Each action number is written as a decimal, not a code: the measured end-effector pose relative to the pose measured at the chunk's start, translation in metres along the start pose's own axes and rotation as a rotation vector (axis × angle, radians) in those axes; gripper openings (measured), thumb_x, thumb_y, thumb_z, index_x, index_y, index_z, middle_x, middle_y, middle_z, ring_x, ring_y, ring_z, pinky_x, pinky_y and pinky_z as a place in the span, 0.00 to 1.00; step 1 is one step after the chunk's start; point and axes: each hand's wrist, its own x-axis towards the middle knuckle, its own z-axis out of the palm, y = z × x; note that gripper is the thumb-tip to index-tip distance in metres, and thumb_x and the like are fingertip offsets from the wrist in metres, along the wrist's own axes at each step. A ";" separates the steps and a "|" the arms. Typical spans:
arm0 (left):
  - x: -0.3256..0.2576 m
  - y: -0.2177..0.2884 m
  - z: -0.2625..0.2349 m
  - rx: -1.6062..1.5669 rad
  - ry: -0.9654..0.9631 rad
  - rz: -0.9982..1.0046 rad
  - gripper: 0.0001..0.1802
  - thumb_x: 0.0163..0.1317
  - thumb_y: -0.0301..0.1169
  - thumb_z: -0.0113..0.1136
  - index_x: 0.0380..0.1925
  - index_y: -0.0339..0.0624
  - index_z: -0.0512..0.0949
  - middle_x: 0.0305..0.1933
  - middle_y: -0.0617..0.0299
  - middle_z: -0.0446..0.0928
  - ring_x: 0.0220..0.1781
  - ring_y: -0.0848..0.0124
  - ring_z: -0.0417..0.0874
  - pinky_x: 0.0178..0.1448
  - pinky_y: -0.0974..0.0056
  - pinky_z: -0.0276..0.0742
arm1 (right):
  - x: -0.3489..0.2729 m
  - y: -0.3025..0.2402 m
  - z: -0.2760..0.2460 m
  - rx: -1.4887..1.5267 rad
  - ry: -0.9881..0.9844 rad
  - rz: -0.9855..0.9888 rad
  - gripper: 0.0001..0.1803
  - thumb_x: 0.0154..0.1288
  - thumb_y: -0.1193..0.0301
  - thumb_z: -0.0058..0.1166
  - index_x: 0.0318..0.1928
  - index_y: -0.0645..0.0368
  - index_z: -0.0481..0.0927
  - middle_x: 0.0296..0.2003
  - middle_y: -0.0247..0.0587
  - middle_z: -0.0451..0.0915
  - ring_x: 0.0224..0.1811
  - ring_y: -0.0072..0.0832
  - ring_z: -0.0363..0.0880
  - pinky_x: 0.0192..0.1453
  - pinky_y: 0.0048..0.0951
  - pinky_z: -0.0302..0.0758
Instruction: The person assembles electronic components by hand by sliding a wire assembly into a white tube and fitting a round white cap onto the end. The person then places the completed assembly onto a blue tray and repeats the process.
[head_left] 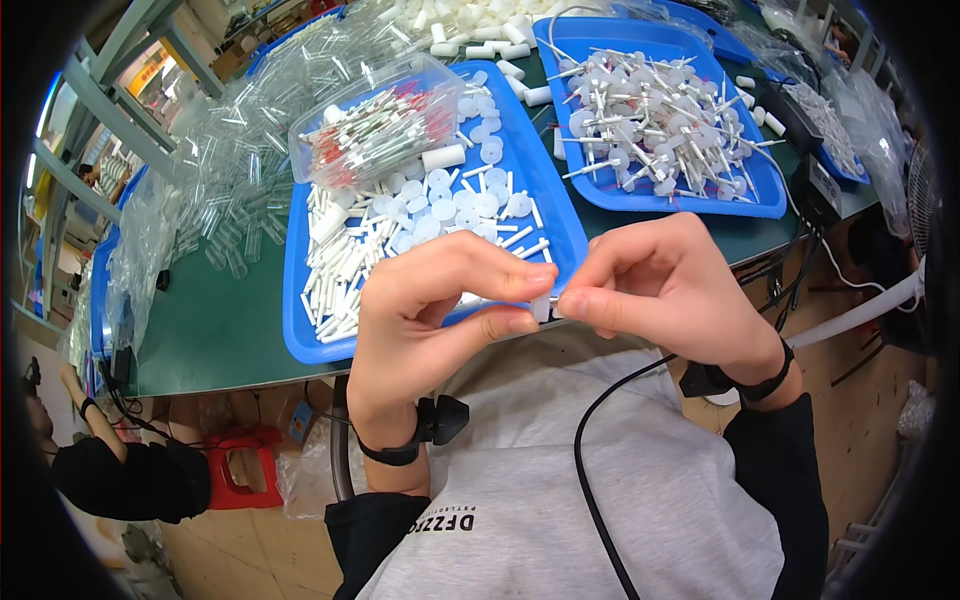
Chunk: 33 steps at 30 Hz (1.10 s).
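In front of my chest, over the near edge of the blue tray [300, 335], both hands meet fingertip to fingertip. My left hand [425, 315] is closed in a pinch on a small whitish translucent piece [541, 307], partly hidden between the thumb and forefinger. My right hand [675, 290] pinches right beside that piece; whatever lies between its fingertips is too small and covered to make out. In the tray behind my hands are short white tubes [330, 275] and translucent round discs [440, 205]. A clear plastic box [375, 125] of thin red, green and white parts rests over the tray's far left part.
A second blue tray [690, 207], heaped with white stems fitted with discs [655, 120], stands at the back right. Clear tubes [240, 170] cover the left of the green table [220, 330]. White cylinders [480, 50] lie at the back. A black cable [590, 480] crosses my shirt. Another person [130, 470] sits at left.
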 end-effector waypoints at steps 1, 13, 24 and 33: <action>0.000 -0.001 0.000 -0.003 -0.002 0.001 0.15 0.47 0.12 0.68 0.38 0.32 0.84 0.41 0.50 0.84 0.46 0.64 0.85 0.52 0.65 0.79 | 0.002 -0.002 -0.003 0.091 -0.071 0.186 0.09 0.64 0.69 0.63 0.32 0.64 0.84 0.22 0.31 0.80 0.25 0.11 0.73 0.28 0.17 0.67; 0.000 -0.001 0.000 0.103 0.007 -0.070 0.13 0.50 0.12 0.66 0.39 0.29 0.82 0.41 0.49 0.81 0.46 0.61 0.84 0.50 0.62 0.80 | 0.009 0.012 -0.004 0.468 -0.153 0.353 0.11 0.66 0.67 0.61 0.36 0.66 0.84 0.24 0.33 0.80 0.26 0.15 0.75 0.30 0.17 0.68; 0.001 0.002 0.004 -0.063 0.107 -0.147 0.16 0.59 0.14 0.60 0.48 0.29 0.79 0.48 0.52 0.78 0.49 0.67 0.81 0.56 0.65 0.77 | 0.006 -0.003 -0.011 0.384 -0.158 0.346 0.17 0.71 0.63 0.54 0.36 0.68 0.83 0.22 0.34 0.79 0.24 0.17 0.75 0.32 0.17 0.69; 0.001 0.005 0.007 -0.032 0.112 -0.187 0.13 0.68 0.21 0.53 0.51 0.32 0.76 0.50 0.53 0.79 0.47 0.70 0.81 0.55 0.66 0.75 | 0.004 -0.010 -0.020 0.128 -0.104 0.238 0.16 0.71 0.66 0.51 0.32 0.67 0.82 0.21 0.34 0.79 0.22 0.17 0.75 0.31 0.19 0.72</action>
